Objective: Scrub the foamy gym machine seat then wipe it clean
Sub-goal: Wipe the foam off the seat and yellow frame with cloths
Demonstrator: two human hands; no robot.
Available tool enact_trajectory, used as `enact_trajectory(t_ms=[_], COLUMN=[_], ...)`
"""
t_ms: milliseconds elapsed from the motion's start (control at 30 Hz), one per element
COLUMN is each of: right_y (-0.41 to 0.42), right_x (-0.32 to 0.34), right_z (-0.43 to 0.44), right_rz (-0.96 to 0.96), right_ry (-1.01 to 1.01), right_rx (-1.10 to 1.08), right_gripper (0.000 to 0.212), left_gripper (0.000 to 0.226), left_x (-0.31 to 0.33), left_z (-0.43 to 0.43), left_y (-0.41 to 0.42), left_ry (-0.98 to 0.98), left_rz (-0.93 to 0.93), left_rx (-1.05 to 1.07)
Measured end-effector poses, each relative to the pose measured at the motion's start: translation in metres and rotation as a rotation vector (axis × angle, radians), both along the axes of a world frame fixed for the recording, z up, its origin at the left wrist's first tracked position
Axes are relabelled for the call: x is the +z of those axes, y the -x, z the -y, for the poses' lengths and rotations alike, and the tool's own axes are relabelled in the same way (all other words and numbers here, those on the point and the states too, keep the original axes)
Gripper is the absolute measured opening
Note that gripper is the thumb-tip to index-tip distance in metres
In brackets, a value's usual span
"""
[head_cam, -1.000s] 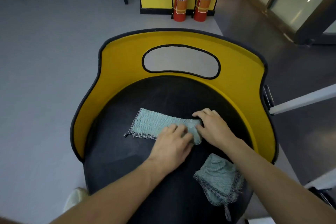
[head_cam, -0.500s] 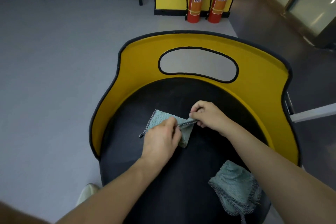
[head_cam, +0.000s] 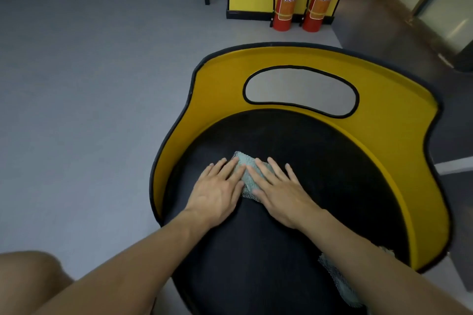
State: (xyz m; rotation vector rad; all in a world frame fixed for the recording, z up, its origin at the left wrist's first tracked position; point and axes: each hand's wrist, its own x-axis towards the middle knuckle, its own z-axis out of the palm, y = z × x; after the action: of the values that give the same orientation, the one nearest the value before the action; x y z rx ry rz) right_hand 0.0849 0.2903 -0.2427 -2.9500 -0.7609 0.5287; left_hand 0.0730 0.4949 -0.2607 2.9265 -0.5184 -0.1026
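Head view: folded teal cloth lies flat on black seat.

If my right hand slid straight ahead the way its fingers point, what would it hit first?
The right hand lies flat on the cloth, fingers aimed away and slightly left. Past bare black seat pad, it would probably meet the yellow surround first.

**Desk:** What is the person at the seat wearing?

**Photographer:** Any clothing is falling outside the frame. The left hand and right hand are showing bare. The left forearm and right forearm are running bare to the picture's edge.

**Desk:** Anything else?

**Photographer:** Left of the seat, a bare knee is showing.
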Motion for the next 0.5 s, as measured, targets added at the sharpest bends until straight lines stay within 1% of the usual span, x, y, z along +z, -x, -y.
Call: enact_trajectory(t_ms=[67, 133, 167, 233, 267, 333, 400, 467, 500], right_y=[-0.002, -0.009, -0.011, -0.013, -0.013, -0.013, -0.017, -0.022, -0.025], right_x=[-0.002, -0.003, -0.006, -0.016, -0.021, -0.025, -0.021, -0.012, -0.006], right_z=[0.007, 0.011, 0.013, 0.019, 0.022, 0.026, 0.028, 0.026, 0.024], right_rz=[-0.010, 0.012, 0.047, 0.104, 0.124, 0.123, 0.128, 0.136, 0.108], right_ry=[-0.025, -0.064, -0.069, -0.070, -0.087, -0.137, -0.189, -0.241, -0.273], right_rx=[-0.037, -0.075, -0.076, -0.039, -0.012, 0.012, -0.007, -0.085, -0.146], right_gripper=[0.058, 0.060, 0.061, 0.063, 0.064, 0.060, 0.060, 0.060, 0.058], left_gripper=[0.061, 0.051, 0.053, 0.055, 0.053, 0.050, 0.045, 0.037, 0.031], left_x=[0.009, 0.015, 0.014, 0.005, 0.002, -0.002, 0.000, 0.010, 0.015], left_z=[-0.001, 0.004, 0.006, 0.003, -0.002, -0.011, -0.010, -0.002, 0.003], left_y=[-0.018, -0.043, -0.054, -0.069, -0.074, -0.075, -0.074, -0.075, -0.077], left_ry=[0.032, 0.081, 0.021, -0.099, -0.116, -0.104, -0.052, 0.026, 0.065], left_rz=[0.074, 0.098, 0.087, 0.118, 0.144, 0.176, 0.163, 0.072, 0.006], left_rx=[0.072, 0.055, -0.015, -0.239, -0.323, -0.388, -0.372, -0.281, -0.219])
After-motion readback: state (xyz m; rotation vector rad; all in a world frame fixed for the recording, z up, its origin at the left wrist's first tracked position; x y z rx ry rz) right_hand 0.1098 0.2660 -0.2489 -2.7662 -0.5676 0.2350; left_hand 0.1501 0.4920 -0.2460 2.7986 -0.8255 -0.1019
